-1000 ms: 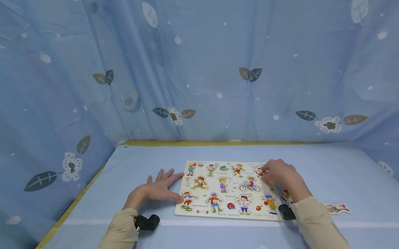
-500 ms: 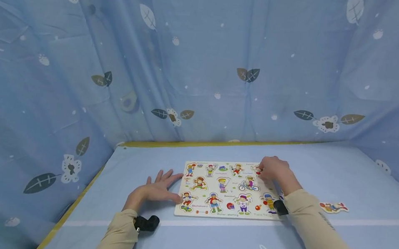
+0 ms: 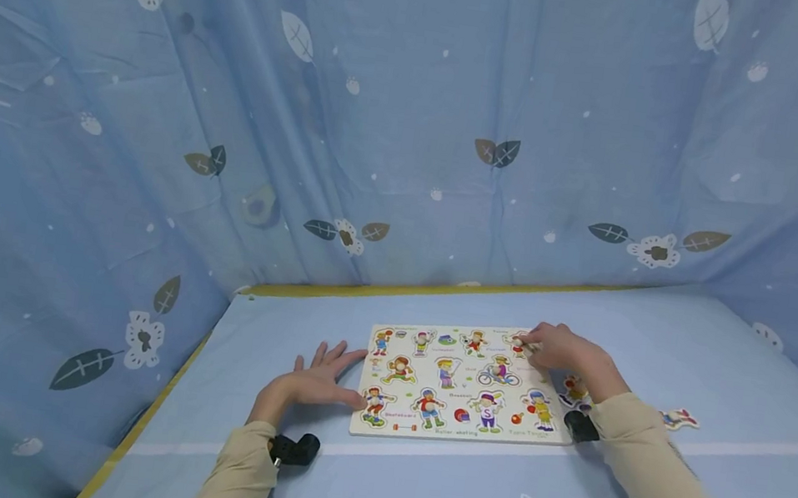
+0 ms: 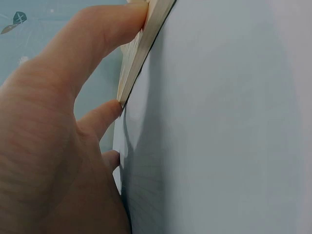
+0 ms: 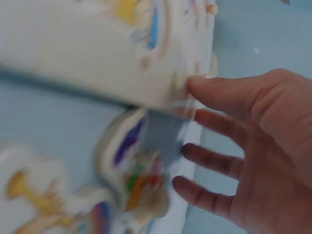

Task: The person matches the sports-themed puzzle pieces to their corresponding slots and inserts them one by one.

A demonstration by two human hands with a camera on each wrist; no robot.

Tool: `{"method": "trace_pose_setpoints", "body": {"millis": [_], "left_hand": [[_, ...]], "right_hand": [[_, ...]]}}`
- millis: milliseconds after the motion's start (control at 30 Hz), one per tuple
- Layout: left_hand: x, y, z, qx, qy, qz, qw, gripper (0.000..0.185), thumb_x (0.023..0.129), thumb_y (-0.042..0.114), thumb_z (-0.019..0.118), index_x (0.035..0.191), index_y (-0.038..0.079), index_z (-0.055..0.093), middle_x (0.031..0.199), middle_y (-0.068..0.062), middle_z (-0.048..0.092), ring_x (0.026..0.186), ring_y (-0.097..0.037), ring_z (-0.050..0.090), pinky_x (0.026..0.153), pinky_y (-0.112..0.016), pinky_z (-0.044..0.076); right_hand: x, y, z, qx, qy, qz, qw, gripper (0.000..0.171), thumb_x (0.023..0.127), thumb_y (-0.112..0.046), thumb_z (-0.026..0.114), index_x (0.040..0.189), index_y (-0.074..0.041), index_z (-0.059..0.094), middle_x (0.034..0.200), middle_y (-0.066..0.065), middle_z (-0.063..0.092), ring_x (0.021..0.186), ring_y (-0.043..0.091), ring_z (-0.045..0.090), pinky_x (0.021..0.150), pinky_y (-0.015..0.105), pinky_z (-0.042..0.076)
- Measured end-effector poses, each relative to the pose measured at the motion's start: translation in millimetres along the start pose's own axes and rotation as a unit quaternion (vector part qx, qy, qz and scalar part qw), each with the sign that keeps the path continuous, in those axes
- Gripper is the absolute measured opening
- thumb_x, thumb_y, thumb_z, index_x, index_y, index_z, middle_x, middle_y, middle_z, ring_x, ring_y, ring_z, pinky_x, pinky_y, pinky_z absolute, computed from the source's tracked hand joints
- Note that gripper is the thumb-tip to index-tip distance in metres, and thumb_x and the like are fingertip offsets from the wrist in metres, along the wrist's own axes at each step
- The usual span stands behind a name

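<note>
walls: blue leaf-print curtain | table: blue cloth, white script | edge: yellow strip

A rectangular wooden puzzle board is laid flat on the blue-covered table, toward its far edge and a little right of the middle, long sides parallel to that edge. Its pale face is filled with rows of small cartoon figures of children at sports, each with a printed caption beneath. A loose cut-out figure piece is seen lying flat just beside the board's right edge. A second loose piece is lying flat further right, well apart from the board.
</note>
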State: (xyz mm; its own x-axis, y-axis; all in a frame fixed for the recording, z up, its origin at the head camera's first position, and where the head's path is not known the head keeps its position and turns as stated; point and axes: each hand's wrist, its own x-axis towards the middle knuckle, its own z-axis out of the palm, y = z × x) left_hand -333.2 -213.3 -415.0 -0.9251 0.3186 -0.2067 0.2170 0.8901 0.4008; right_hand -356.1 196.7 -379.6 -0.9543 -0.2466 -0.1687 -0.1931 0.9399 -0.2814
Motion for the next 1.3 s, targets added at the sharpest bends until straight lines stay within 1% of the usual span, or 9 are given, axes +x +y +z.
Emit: {"method": "trace_pose_setpoints", "body": {"millis": [233,333,467,567,700,867,1033,1167,1300], "left_hand": [[3.0,2.0,5.6,-0.008,-0.001,0.007,0.9999,0.101,0.071,0.067,0.07,0.156,0.029,0.03,0.166,-0.013,0.01,0.151,-0.043,-0.004,0.113,-0.071,-0.004],[4.1,2.5,8.2,-0.006,-0.005,0.004,1.0,0.101,0.071,0.068,0.069,0.156,0.03,0.03,0.166,-0.013,0.009,0.151,-0.043,-0.004,0.113,-0.071,-0.003],[3.8,3.6,7.7,-0.003,-0.006,0.005,1.0,0.099,0.073,0.068,0.069,0.156,0.031,0.03,0.166,-0.012,0.01,0.151,-0.043,-0.004,0.113,-0.072,-0.001],[1.5,3.5,4.0,0.002,-0.001,0.002,1.0,0.098,0.073,0.066,0.07,0.156,0.03,0.031,0.166,-0.013,0.011,0.151,-0.044,-0.003,0.112,-0.073,0.0],[-1.5,1.5,0.0,-0.002,0.002,-0.001,1.0,0.099,0.073,0.064,0.071,0.156,0.027,0.031,0.166,-0.015,0.012,0.15,-0.046,-0.003,0.111,-0.074,-0.001],[-4.3,-0.4,-1.6,-0.012,0.002,0.004,0.9999,0.1,0.073,0.065,0.071,0.156,0.026,0.031,0.165,-0.017,0.01,0.15,-0.046,-0.004,0.111,-0.074,-0.003],[-3.0,-3.9,-1.3,-0.019,0.003,0.005,0.9998,0.1,0.071,0.067,0.071,0.155,0.029,0.031,0.165,-0.017,0.01,0.15,-0.046,-0.006,0.111,-0.074,-0.006],[0.8,-7.1,0.0,-0.013,-0.002,0.004,0.9999,0.099,0.071,0.068,0.071,0.155,0.032,0.032,0.166,-0.015,0.008,0.15,-0.045,-0.007,0.111,-0.074,-0.006],[2.3,-6.3,1.5,-0.017,-0.002,0.006,0.9998,0.096,0.071,0.064,0.073,0.153,0.031,0.036,0.166,-0.015,0.009,0.15,-0.045,-0.007,0.111,-0.074,-0.005]], "right_hand": [[-13,12,7,-0.005,0.016,-0.035,0.999,0.047,0.096,-0.012,0.055,0.142,-0.001,0.051,0.142,0.028,0.046,0.127,0.051,0.039,0.099,0.062,0.041],[-21,14,9,-0.009,0.016,-0.047,0.999,0.048,0.097,-0.013,0.056,0.144,-0.002,0.05,0.142,0.03,0.046,0.129,0.054,0.039,0.102,0.064,0.039],[-33,17,7,0.018,0.016,-0.049,0.999,0.051,0.096,-0.014,0.059,0.145,-0.001,0.048,0.141,0.034,0.045,0.128,0.053,0.042,0.103,0.063,0.039],[-42,17,0,0.036,0.013,-0.038,0.999,0.053,0.096,-0.016,0.061,0.145,0.0,0.047,0.141,0.034,0.045,0.128,0.051,0.044,0.103,0.063,0.039],[-51,12,-15,0.041,0.0,-0.018,0.999,0.06,0.095,-0.022,0.063,0.147,0.001,0.043,0.141,0.033,0.047,0.129,0.05,0.045,0.103,0.064,0.039],[-62,-1,-36,0.051,-0.003,-0.016,0.999,0.064,0.094,-0.026,0.066,0.147,0.002,0.042,0.139,0.033,0.05,0.125,0.05,0.05,0.098,0.063,0.043],[-77,-7,-52,0.044,0.002,0.001,0.999,0.06,0.093,-0.028,0.068,0.141,0.001,0.049,0.137,0.033,0.052,0.123,0.05,0.051,0.094,0.062,0.046],[-86,-3,-60,0.032,0.003,0.004,0.999,0.055,0.093,-0.027,0.067,0.137,0.003,0.053,0.132,0.032,0.055,0.117,0.048,0.055,0.09,0.059,0.049],[-90,4,-61,0.025,0.002,0.009,1.0,0.048,0.091,-0.025,0.068,0.128,0.005,0.06,0.125,0.03,0.059,0.11,0.043,0.06,0.086,0.055,0.052]]}}
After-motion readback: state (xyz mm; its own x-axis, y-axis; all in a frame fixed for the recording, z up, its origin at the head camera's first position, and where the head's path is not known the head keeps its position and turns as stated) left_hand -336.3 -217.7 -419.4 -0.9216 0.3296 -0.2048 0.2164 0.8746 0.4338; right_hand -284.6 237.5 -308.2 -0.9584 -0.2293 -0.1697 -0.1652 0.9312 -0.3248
